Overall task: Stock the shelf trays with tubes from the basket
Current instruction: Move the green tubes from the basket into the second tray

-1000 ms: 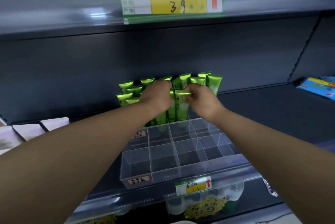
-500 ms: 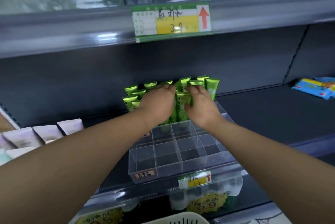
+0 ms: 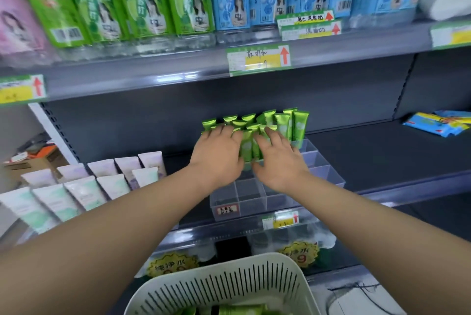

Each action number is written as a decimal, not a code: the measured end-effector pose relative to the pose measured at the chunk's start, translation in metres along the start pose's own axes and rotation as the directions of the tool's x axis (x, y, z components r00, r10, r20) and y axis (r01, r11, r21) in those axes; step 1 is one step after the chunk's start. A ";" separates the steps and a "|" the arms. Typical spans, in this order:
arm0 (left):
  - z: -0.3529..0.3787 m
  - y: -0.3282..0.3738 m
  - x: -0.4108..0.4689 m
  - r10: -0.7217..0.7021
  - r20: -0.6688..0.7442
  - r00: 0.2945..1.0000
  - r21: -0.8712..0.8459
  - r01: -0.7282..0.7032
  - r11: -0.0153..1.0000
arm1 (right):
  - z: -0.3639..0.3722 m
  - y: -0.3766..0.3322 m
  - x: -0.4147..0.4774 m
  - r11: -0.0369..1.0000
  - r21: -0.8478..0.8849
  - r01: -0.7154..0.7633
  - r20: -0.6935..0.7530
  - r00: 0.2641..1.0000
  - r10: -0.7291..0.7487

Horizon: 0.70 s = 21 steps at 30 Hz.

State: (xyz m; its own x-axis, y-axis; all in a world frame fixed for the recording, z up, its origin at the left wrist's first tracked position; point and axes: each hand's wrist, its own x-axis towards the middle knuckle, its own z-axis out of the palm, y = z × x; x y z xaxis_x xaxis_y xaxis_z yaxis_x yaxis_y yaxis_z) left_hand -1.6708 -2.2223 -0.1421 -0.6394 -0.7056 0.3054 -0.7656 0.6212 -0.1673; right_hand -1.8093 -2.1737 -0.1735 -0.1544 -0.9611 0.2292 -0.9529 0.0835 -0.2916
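Note:
Several green tubes [image 3: 283, 125] stand upright in the back compartments of a clear divided tray [image 3: 328, 177] on the middle shelf. My left hand [image 3: 218, 154] and my right hand [image 3: 279, 159] are spread with straight fingers in front of the tubes, one on each side of the front-row tubes [image 3: 248, 146], fingertips against them. Neither hand grips a tube. The tray's front compartments hold nothing. A pale slotted basket [image 3: 229, 286] sits at the bottom of the view with green tubes [image 3: 237, 311] lying inside.
Pale tubes [image 3: 84, 187] stand in rows left of the tray. Green and blue cartons [image 3: 183, 1] fill the upper shelf behind price tags [image 3: 258, 58]. Blue packets [image 3: 438, 123] lie at the right. Bottled water packs [image 3: 293, 240] sit on the shelf below.
Both hands have uncurled from the front tubes and now lie flat and spread. The view has pulled back and tilted up, showing the upper shelf and the basket.

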 end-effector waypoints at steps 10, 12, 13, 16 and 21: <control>-0.012 0.008 -0.099 -0.035 0.031 0.999 -0.019 0.036 0.999 | 0.001 -0.029 -0.082 0.996 -0.019 0.084 0.101 0.991 -0.082; -0.010 0.011 -0.115 -0.039 0.043 0.998 -0.060 0.041 0.997 | 0.006 -0.033 -0.097 0.993 -0.026 0.111 0.107 0.988 -0.108; -0.008 0.013 -0.123 -0.044 0.046 0.998 -0.073 0.048 0.996 | 0.009 -0.035 -0.104 0.992 -0.026 0.121 0.115 0.986 -0.118; -0.001 0.017 -0.144 -0.073 0.040 0.997 -0.073 0.076 0.994 | 0.020 -0.042 -0.125 0.991 -0.021 0.134 0.142 0.981 -0.129; 0.016 0.023 -0.177 -0.089 0.067 0.994 -0.129 0.097 0.987 | 0.044 -0.050 -0.156 0.991 -0.001 0.136 0.166 0.977 -0.134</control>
State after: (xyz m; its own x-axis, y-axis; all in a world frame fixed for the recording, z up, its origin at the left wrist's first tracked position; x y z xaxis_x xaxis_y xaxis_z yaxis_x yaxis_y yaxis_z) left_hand -1.5765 -2.0887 -0.2154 -0.5722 -0.7793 0.2555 -0.8082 0.5887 -0.0145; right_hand -1.7264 -2.0394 -0.2357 0.0198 -0.9939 0.1085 -0.9652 -0.0473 -0.2574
